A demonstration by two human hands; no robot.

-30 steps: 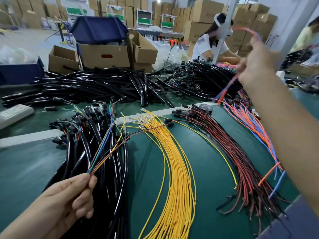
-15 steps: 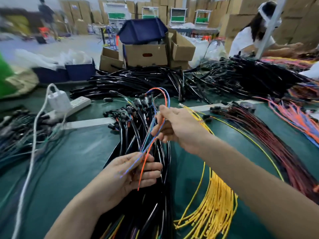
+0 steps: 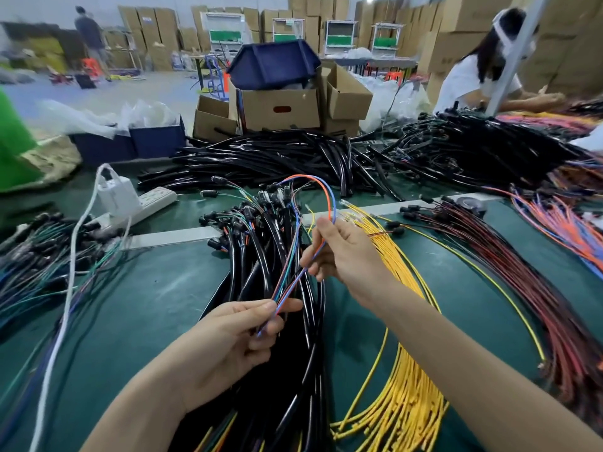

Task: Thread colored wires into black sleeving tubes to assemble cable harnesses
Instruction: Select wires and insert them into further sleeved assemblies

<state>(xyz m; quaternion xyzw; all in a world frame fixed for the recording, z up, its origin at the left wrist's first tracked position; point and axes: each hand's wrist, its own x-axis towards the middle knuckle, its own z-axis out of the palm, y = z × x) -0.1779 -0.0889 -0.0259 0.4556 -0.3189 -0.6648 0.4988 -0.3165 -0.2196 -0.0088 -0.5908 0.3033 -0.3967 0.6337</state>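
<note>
My left hand (image 3: 235,337) pinches the ends of a small bunch of thin colored wires between thumb and fingers, low in the middle. My right hand (image 3: 339,252) grips an orange and blue wire pair (image 3: 326,194) that loops up over it and runs down to my left hand. Under both hands lies a heap of black sleeved harnesses (image 3: 287,370) with connectors at the far end. Yellow wires (image 3: 401,380) fan out just to the right of it.
Red-black wires (image 3: 535,288) and orange-blue wires (image 3: 561,223) lie at right on the green mat (image 3: 156,308). Black tubes (image 3: 277,158) are piled behind, before cardboard boxes (image 3: 280,109). A white power strip (image 3: 143,203) and cable sit left. A person works at far right.
My right hand came back from the far right with an orange and blue wire pair and brought it to my left hand, which now pinches their ends with the other wires.
</note>
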